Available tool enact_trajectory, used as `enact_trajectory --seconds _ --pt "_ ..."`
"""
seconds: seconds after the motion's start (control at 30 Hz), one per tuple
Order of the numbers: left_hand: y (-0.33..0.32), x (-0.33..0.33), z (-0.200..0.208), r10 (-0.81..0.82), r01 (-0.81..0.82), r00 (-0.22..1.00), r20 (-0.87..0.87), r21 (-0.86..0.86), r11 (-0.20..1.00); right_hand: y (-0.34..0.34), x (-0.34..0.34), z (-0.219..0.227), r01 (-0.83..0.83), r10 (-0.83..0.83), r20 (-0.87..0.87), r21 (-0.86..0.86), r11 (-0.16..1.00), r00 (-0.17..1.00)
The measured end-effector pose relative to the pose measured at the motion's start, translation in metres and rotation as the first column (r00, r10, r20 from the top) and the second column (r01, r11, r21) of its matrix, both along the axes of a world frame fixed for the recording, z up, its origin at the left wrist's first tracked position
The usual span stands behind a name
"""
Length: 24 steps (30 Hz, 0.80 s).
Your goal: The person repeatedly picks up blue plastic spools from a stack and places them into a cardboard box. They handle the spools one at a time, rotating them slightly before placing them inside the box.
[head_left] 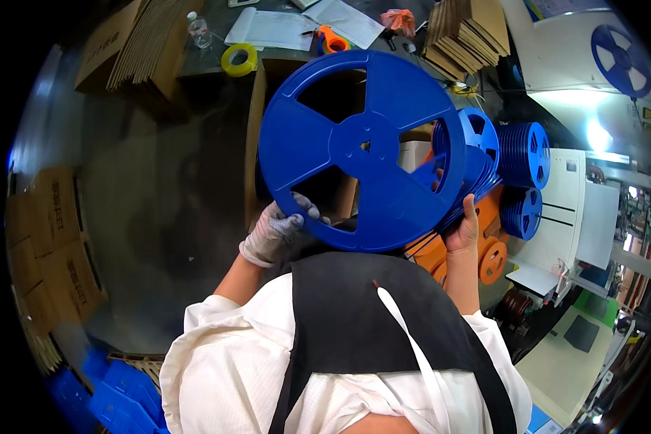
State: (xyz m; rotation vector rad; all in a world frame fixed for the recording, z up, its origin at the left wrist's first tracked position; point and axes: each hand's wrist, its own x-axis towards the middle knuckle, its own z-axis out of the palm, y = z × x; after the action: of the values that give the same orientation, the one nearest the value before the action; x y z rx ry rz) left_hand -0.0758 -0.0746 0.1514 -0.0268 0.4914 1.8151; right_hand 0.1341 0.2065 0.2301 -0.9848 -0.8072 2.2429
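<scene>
A large blue plastic reel (365, 145) with wedge-shaped cutouts faces me in front of my chest, and more blue reel edges (477, 181) show stacked behind its right side. My left hand (275, 230), in a pale grey-smudged glove, is closed on the lower left rim, its thumb in front and fingers in a cutout. My bare right hand (464, 228) grips the reel edges at the lower right, thumb up; its other fingers are mostly hidden. Behind the front reel stands an open cardboard box (255, 137), largely covered by it.
Blue reels (524, 155) hang in rows at the right, with orange reels (492, 262) below. The bench holds yellow tape (239, 60), an orange-and-blue tape dispenser (333, 41), papers (278, 29) and a bottle (199, 30). Folded cartons (466, 36) stand at the back; blue bins (126, 394) lie lower left.
</scene>
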Motion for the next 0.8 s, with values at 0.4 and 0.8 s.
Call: enact_trajectory --seconds 0.4,0.8 --pt "0.0 0.004 -0.02 -0.149 0.145 0.988 -0.029 -0.093 0.985 -0.015 -0.012 0.017 -0.152 0.16 -0.174 0.06 0.987 0.972" --pt "0.14 -0.079 0.062 -0.167 -0.482 -0.44 -0.882 0.075 0.873 -0.019 -0.001 0.015 -0.24 0.241 -0.011 0.057 0.969 0.971"
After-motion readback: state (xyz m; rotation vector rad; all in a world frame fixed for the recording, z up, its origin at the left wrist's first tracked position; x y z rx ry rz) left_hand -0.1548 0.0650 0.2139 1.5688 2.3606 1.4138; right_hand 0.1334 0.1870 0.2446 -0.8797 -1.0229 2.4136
